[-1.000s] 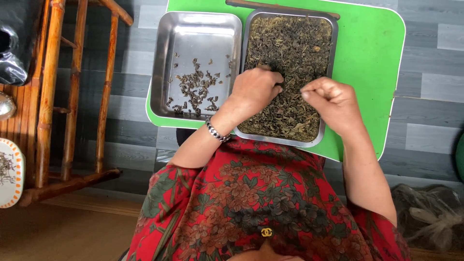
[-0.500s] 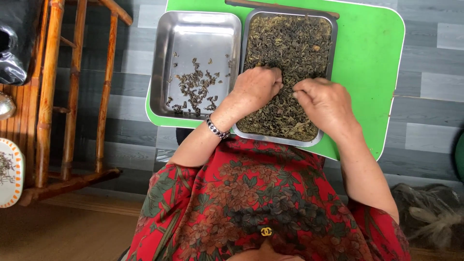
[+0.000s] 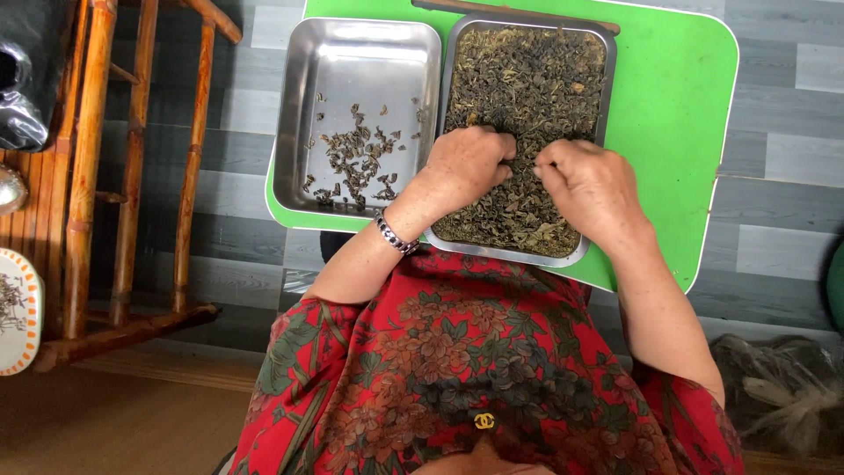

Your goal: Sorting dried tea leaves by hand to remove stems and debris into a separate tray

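Grey plank flooring (image 3: pixel 782 158) lies under a small green bench (image 3: pixel 677 114) with rounded corners, on which two steel trays sit side by side, touching along their long edges. Both hands work in the right-hand tray (image 3: pixel 607 53), which is filled nearly edge to edge with dry, curled green-brown leaves (image 3: pixel 527 79).

The left hand (image 3: pixel 462 167) rests on the leaf bed with its grip curled in, fingertips pressed down among the leaves; whether it has any pinched cannot be told. A beaded metal bracelet (image 3: pixel 393 235) circles that wrist. Just beside it, to its right, the right hand (image 3: pixel 591 186) lies knuckles-up on the leaves, its grip also curled with the fingertips pointing toward the left hand; what it holds, if anything, is hidden.

Left of the left hand, the second tray (image 3: pixel 352 53) is mostly bare metal, with a loose scatter of sorted leaves (image 3: pixel 356 163) near its middle.

Farther left stands a bamboo chair frame (image 3: pixel 132 176). Below the hands, a red floral garment (image 3: pixel 457 369) fills the lower view.
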